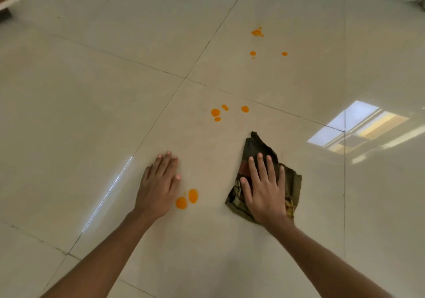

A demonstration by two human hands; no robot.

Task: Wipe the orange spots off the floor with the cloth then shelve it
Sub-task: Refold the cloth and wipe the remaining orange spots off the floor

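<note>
**Floor wipe: cloth's down, spots all still there**

Going left to right: the left hand (158, 182) is flat on the tiled floor (69, 113), fingers together, holding nothing, looks like it's just bracing. Right beside its thumb side sit the nearest orange spots (186, 199), two blobs, untouched. Then the right hand (264, 192) is spread open, palm pressed down on the dark crumpled cloth (292, 182), pinning it rather than gripping it. Further out there's a middle cluster of spots (216, 113), and a far cluster (257, 32) beyond the tile joint. So I'd say wiping is only just starting. Next move is probably sliding the cloth left across the nearest blobs with firm pressure, then working outward. Shelving comes much later
</note>
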